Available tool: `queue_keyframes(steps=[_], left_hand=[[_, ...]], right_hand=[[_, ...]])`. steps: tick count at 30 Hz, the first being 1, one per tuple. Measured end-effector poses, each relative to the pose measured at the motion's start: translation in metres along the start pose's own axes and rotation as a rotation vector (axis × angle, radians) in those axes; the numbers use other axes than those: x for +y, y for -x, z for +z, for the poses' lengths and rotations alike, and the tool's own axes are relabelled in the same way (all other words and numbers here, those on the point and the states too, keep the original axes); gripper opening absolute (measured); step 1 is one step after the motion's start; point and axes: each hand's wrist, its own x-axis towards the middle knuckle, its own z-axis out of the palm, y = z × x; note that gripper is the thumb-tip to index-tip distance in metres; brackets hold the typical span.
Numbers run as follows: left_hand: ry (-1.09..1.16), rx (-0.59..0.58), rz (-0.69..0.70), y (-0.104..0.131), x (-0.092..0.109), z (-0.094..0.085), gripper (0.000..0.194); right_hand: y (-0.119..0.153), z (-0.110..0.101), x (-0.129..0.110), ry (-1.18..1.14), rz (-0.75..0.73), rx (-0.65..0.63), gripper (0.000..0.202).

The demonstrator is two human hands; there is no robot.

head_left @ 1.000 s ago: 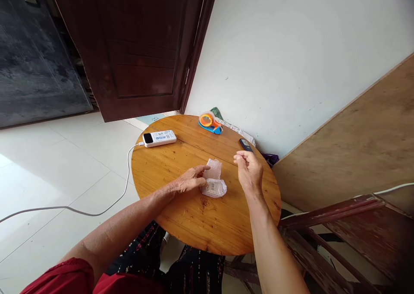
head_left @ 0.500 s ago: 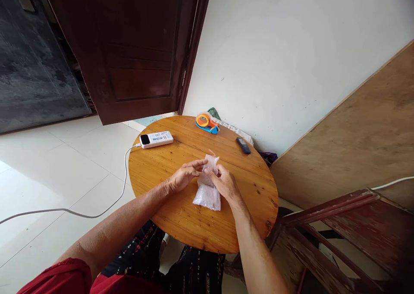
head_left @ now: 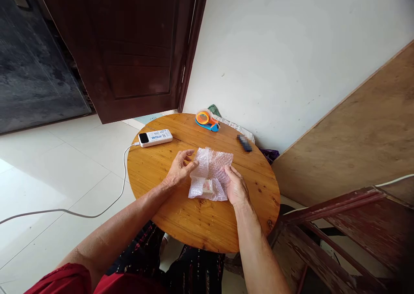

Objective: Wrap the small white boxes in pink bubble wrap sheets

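Observation:
A sheet of bubble wrap lies spread on the round wooden table. Its near end is folded over a small pale box-like item, which shows through the plastic. At the left edge of the wrap is my left hand, fingers apart and curved, with the thumb tip at the plastic; whether it presses on it I cannot tell. My right hand grips the right edge, thumb on top and the other fingers partly hidden.
An orange and blue tape dispenser stands at the table's far edge. A white device with a cable is at the back left. A dark, blurred-out object lies at the back right, near the wall.
The bubble wrap was folded narrow between both hands and is now opened out wide. My hands have moved apart, the left one leftward and the right one slightly rightward.

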Motion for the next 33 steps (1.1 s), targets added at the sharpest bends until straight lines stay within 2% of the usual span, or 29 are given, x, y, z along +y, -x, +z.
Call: queue_keyframes(steps=[4, 7, 11, 13, 15, 17, 19, 24, 27, 30, 33], left_hand=[[-0.299, -0.020, 0.140, 0.007, 0.000, 0.003, 0.051], [-0.387, -0.039, 0.169, 0.010, -0.002, 0.008, 0.053], [-0.187, -0.084, 0.047, 0.005, -0.007, 0.009, 0.033], [-0.041, -0.056, -0.009, 0.000, -0.008, 0.005, 0.022], [0.026, 0.021, -0.044, -0.004, -0.006, 0.000, 0.018], [-0.003, 0.099, -0.034, -0.005, -0.002, -0.004, 0.017], [-0.085, 0.104, 0.011, -0.002, 0.002, -0.005, 0.021], [-0.270, -0.067, 0.105, 0.011, 0.006, 0.006, 0.036], [-0.130, -0.139, 0.068, 0.011, 0.003, 0.011, 0.038], [0.137, -0.182, -0.035, 0.005, 0.003, 0.008, 0.035], [0.378, -0.050, -0.209, -0.006, 0.003, 0.000, 0.027]], right_hand=[[0.010, 0.007, -0.007, -0.024, 0.071, -0.179, 0.042], [0.016, 0.010, -0.009, -0.048, 0.137, -0.235, 0.043], [0.014, 0.010, -0.008, -0.061, 0.108, -0.196, 0.038], [0.010, 0.008, -0.007, -0.089, 0.055, -0.132, 0.036], [0.007, 0.006, -0.007, -0.118, 0.023, -0.061, 0.036], [0.005, 0.005, -0.007, -0.135, 0.031, -0.016, 0.036], [0.006, 0.005, -0.008, -0.127, 0.049, -0.032, 0.038], [0.017, 0.013, -0.011, -0.132, 0.151, -0.170, 0.038], [0.020, 0.018, -0.012, -0.171, 0.207, -0.187, 0.038], [0.016, 0.018, -0.012, -0.215, 0.145, -0.079, 0.038], [0.006, 0.010, -0.007, -0.221, 0.079, 0.081, 0.040]])
